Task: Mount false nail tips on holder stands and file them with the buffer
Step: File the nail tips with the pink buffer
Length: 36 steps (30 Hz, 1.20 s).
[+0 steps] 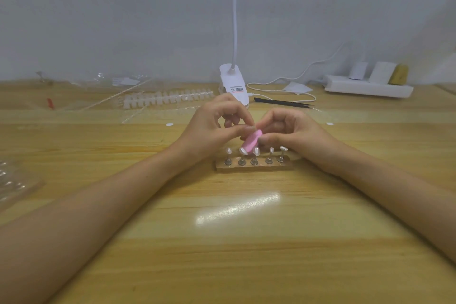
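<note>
A clear base stands mid-table with several small metal holder stands in a row, each topped by a pale false nail tip. Just above the row is a pink buffer block, tilted, its lower end over the second and third tips. My right hand pinches the buffer's upper end with thumb and fingers curled round it. My left hand pinches the buffer from the left with thumb and forefinger. Whether the buffer touches a tip is unclear.
Behind my hands lie a strip of spare nail tips, clear plastic packaging, a white clip lamp with cable, black tweezers and a white power strip. A clear plastic tray sits at the left edge.
</note>
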Tool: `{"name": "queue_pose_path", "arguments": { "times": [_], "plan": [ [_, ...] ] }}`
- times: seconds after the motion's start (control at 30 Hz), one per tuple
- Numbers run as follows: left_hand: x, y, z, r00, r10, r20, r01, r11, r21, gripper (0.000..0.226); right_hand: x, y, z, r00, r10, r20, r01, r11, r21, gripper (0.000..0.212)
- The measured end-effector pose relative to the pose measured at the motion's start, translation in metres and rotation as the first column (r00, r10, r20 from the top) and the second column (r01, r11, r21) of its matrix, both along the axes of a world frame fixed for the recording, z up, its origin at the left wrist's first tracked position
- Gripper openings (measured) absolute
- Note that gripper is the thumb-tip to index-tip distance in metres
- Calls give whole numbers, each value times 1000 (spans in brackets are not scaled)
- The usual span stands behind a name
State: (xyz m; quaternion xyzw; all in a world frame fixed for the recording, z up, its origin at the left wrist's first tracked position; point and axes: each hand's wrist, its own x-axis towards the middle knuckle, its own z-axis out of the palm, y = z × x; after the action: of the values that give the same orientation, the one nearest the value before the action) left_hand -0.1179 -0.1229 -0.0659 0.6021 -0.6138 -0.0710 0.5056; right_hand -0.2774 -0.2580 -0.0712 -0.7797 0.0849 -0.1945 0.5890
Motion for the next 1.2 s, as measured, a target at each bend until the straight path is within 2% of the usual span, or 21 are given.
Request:
{"name": "queue_pose_path", "arguments": {
  "times": [0.13,0.23,0.37,0.47,0.6,0.7,0.83,0.93,1.03,1.13,1.2],
  "plan": [
    [1,-1,-1,1000,11,-15,-11,1000,3,5,0,-2,-1,996,-74,42,70,994,82,17],
    [0,-1,-1,1000,-2,-12,2,1000,3,6,-1,0,-1,1000,-7,0,7,1000,10,12],
    [1,-1,-1,1000,7,-10,-7,1000,1,5,-1,-1,0,996,-81,31,79,995,65,18],
    [1,-1,-2,1000,-13,-8,13,1000,2,6,0,2,1,1000,6,-1,-6,1000,7,14],
    [2,-2,-2,1000,5,-6,-5,1000,-5,5,-1,-1,0,994,-97,48,93,993,68,15],
    [2,-2,-2,1000,-9,-2,9,1000,-4,5,-1,1,0,1000,-1,9,1,1000,-12,12],
    [3,-2,-1,1000,9,5,-9,1000,-6,4,0,-2,-1,993,-102,53,98,993,71,20],
    [1,-1,-1,1000,-9,5,9,1000,-2,6,0,-1,-2,1000,-11,22,10,999,31,15],
    [1,-2,-1,1000,2,0,-2,1000,-1,5,-1,0,0,993,-98,64,93,993,78,17],
    [0,-2,-1,1000,-26,-2,26,1000,-4,7,-1,2,0,999,-22,23,21,1000,11,12],
    [1,-1,-1,1000,-9,6,9,1000,-12,6,-1,3,0,999,-36,31,36,999,14,11]
  ]
}}
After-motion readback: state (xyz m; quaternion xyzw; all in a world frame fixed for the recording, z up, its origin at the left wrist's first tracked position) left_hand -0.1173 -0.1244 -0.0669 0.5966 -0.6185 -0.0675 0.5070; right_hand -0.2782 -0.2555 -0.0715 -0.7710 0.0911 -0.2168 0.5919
